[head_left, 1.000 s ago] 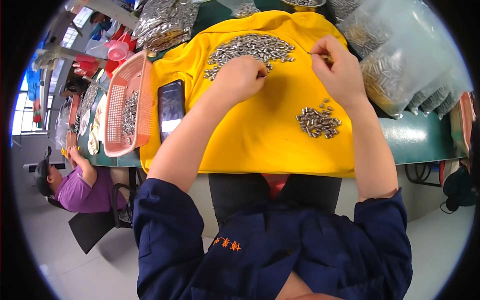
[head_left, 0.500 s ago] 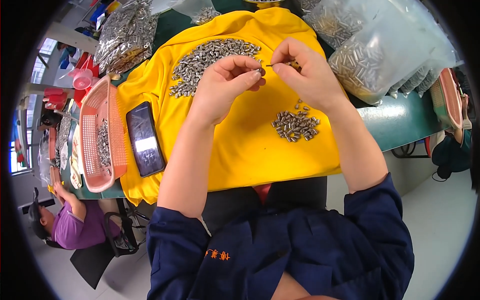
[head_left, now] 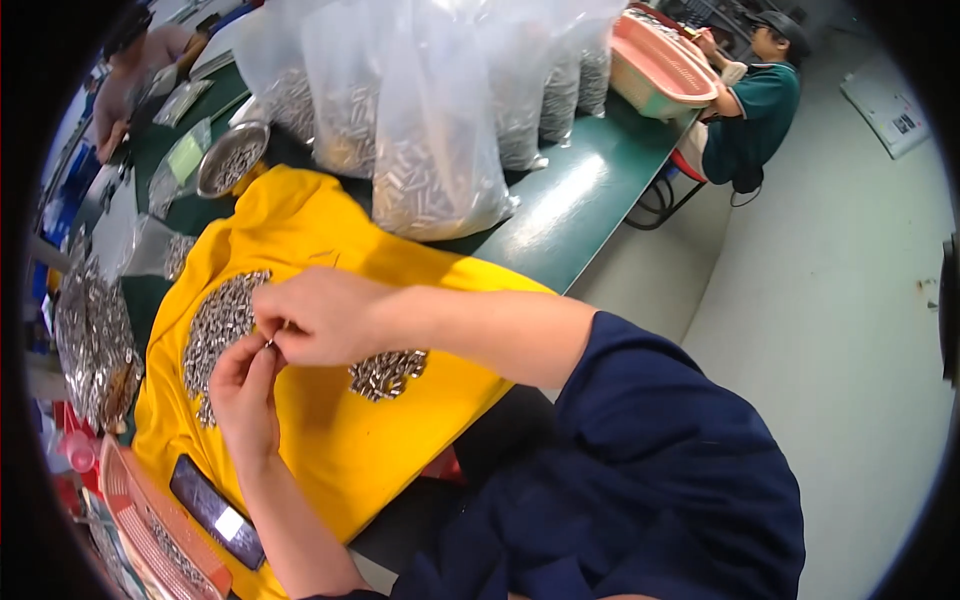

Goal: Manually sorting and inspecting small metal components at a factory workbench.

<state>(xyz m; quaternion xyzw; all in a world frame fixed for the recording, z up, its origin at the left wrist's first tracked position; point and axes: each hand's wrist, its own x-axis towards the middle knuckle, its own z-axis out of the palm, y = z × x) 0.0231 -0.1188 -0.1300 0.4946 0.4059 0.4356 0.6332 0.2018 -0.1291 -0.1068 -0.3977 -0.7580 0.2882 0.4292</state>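
Observation:
My left hand (head_left: 246,390) is closed in a pinch, with a small shiny metal cylinder (head_left: 270,344) at its fingertips. My right hand (head_left: 322,315) meets it from above, fingers curled together around a thin tool that they mostly hide; the earlier head view showed its slim dark tip. Both hands are over a yellow cloth (head_left: 330,470). Beside them, to the left, spreads a large pile of small metal cylinders (head_left: 215,325). A smaller pile of similar cylinders (head_left: 388,375) lies to the right, partly behind my right wrist.
Clear plastic bags of metal parts (head_left: 435,190) stand at the back of the green table (head_left: 545,215). A phone (head_left: 215,510) and a pink basket (head_left: 125,490) sit at the left. A metal bowl (head_left: 232,160) is farther back. Co-workers sit at the far left and far right.
The view has swung to the right, bringing the bags and a seated co-worker farther into sight. My hands, apart before, now meet at the fingertips.

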